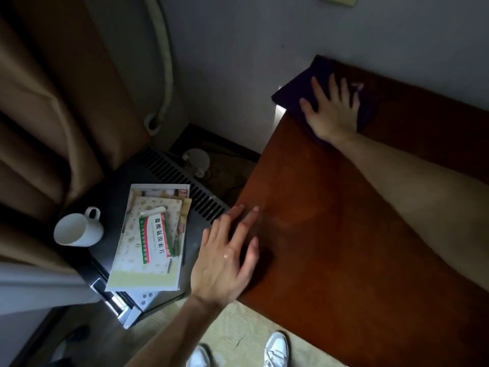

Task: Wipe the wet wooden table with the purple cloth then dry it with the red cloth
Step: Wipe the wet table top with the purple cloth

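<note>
Dark purple cloth [296, 94] spread flat at the far left corner of the reddish-brown wooden table [344, 234], its long axis running from far left toward near right, along the line of the forearm. Far and left margins of cloth lapping slightly past the table's corner, toward the pale wall [264, 35]. Right hand [332, 112] pressed palm-down on the cloth, fingers splayed wide and pointing to the far side, not curled around any fold. Left hand [227, 255] laid flat at the table's left edge, near side, fingers extended and loosely spread, holding nothing; palm partly overhanging the edge. Between the two hands, a long bare stretch of tabletop along the left edge; more open wood to the right and near, under and beyond the right forearm. Surface sheen faint; wetness hard to judge in the dim light. Left of the table and lower, a black slotted unit [185, 181] carrying a white ceramic mug [78, 230] lying on its side, and a pale flat box [148, 247] with a red-and-green medicine packet [156, 237] on top. Brown curtain [53, 102] at far left. White shoes [276, 349] on the pale woven floor at the near edge.
</note>
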A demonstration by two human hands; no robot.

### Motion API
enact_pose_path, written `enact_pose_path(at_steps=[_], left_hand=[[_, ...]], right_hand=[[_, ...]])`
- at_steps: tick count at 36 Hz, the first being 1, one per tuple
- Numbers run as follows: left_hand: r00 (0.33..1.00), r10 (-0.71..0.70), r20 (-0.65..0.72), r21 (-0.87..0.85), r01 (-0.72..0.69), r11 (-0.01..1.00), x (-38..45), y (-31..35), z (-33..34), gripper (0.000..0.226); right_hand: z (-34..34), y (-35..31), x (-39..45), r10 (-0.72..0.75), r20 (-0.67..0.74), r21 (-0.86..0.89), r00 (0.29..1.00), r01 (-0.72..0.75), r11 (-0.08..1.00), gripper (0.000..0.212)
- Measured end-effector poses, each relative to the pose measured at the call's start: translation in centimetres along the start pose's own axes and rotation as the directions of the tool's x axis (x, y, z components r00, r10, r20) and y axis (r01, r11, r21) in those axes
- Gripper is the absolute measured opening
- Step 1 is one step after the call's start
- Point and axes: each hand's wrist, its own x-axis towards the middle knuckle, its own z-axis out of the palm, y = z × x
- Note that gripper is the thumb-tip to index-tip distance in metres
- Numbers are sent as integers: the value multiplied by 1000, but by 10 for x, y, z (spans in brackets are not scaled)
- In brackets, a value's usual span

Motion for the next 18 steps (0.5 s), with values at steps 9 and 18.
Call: enact_pose_path(at_steps=[9, 18], left_hand=[[910, -329, -253, -452, 189, 872, -1, 3, -14, 51], [864, -503, 34, -645, 403, 649, -25, -23, -72, 54]], right_hand=[[33, -54, -199, -197, -67, -18, 978, 197, 980, 70], [32, -107, -344, -181, 91, 68, 979, 175, 982, 71]])
